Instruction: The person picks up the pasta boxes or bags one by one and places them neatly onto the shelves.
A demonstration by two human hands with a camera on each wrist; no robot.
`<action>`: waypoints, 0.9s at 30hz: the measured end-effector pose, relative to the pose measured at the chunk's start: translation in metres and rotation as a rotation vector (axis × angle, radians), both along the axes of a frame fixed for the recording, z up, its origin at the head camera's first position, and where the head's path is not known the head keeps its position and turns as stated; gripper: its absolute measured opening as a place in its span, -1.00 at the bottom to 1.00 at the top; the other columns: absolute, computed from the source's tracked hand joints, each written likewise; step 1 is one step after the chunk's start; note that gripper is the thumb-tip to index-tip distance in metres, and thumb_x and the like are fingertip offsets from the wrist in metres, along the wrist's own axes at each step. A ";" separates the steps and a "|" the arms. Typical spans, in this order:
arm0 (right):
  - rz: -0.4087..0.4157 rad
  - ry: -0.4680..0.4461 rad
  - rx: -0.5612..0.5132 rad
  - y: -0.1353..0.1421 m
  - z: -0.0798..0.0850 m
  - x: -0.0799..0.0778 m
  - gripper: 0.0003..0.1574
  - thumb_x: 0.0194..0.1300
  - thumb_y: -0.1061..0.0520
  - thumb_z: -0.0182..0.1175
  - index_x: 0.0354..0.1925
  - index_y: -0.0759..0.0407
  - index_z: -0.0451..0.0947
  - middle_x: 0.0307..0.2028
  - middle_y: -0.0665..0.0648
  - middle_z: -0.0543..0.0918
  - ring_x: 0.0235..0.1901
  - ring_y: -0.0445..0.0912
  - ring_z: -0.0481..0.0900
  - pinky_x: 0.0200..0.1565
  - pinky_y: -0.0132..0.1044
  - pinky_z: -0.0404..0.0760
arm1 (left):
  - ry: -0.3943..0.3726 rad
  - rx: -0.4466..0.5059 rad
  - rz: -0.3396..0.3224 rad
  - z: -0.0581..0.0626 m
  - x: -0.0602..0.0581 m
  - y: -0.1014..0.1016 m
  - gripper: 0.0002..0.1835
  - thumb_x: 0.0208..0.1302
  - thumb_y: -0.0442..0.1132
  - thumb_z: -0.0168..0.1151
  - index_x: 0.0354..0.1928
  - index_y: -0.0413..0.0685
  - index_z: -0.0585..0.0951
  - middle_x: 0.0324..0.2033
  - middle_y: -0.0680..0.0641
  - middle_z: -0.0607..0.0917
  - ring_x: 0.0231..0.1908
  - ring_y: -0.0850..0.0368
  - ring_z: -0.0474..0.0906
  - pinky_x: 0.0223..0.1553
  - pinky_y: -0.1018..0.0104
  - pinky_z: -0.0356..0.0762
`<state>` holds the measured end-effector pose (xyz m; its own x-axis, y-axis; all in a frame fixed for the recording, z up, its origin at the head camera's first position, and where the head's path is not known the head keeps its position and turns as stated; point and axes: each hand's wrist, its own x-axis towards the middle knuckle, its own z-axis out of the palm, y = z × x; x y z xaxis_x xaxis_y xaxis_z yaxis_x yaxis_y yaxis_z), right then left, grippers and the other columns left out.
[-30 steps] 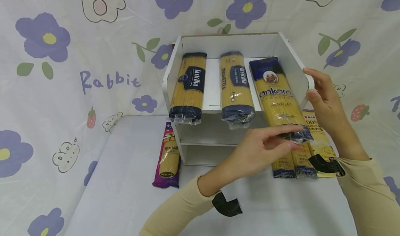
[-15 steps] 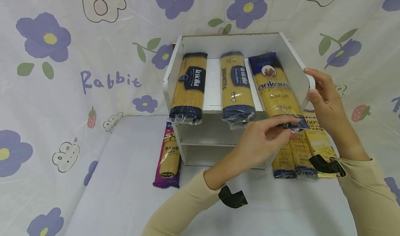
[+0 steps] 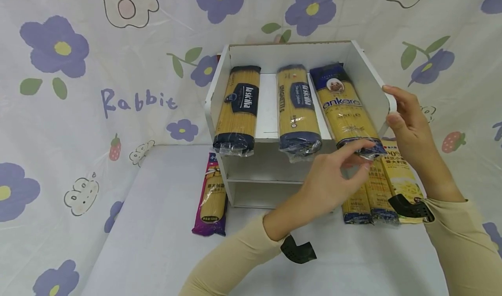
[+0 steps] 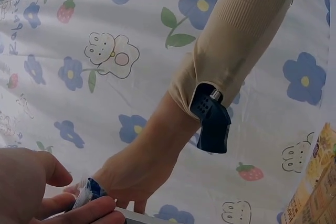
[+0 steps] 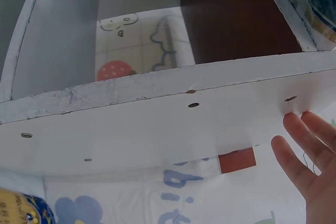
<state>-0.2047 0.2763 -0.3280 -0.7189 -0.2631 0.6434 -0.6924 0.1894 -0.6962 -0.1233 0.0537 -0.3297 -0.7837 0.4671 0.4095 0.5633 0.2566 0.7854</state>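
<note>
A yellow and blue ankara spaghetti pack lies on the top tier of a white shelf, along its right side. Its crinkled front end juts past the shelf's front edge. My left hand pinches that end, index finger above and thumb below; the left wrist view shows the wrapper end between thumb and fingers. My right hand holds the front corner of the shelf's right side panel, with several fingertips against its outer face in the right wrist view.
Two la sicilia spaghetti packs, one left and one central, lie on the top tier. A purple pasta pack leans by the shelf's left side. Several yellow packs, including one with Chinese print, stand at its right on the white table.
The ankara spaghetti pack has slid back and slightly left on the top tier, with my left hand following at its front end. My right hand has stayed on the side panel.
</note>
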 end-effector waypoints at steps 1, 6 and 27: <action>0.007 -0.002 -0.007 0.000 0.000 0.000 -0.38 0.55 0.12 -0.08 0.43 0.29 0.04 0.22 -0.03 0.47 0.08 -0.23 0.50 -0.04 -0.55 0.47 | 0.011 0.000 0.004 0.000 0.000 0.001 -0.53 0.44 -0.20 0.12 0.35 0.19 0.42 -0.08 0.06 0.79 0.00 0.37 0.69 -0.38 0.72 0.46; 0.045 -0.012 -0.036 -0.001 0.001 0.000 -0.37 0.54 0.13 -0.06 0.43 0.30 0.03 0.23 0.00 0.46 0.10 -0.20 0.49 -0.02 -0.54 0.47 | 0.032 -0.004 0.013 -0.001 0.001 0.003 -0.52 0.44 -0.19 0.11 0.37 0.17 0.38 -0.04 0.06 0.78 0.06 0.37 0.66 -0.36 0.70 0.46; 0.111 -0.028 -0.088 -0.001 0.001 0.001 -0.35 0.54 0.12 -0.05 0.44 0.29 0.03 0.24 0.04 0.45 0.09 -0.18 0.48 0.01 -0.52 0.47 | 0.150 -0.152 0.030 -0.007 0.002 0.006 -0.36 0.47 -0.18 0.06 0.53 0.29 0.16 0.06 0.01 0.72 -0.78 0.35 0.16 -0.67 0.60 0.24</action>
<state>-0.2040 0.2756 -0.3274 -0.7067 -0.2854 0.6474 -0.6856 0.0504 -0.7262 -0.1208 0.0599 -0.3366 -0.7335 0.5100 0.4493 0.6616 0.3842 0.6439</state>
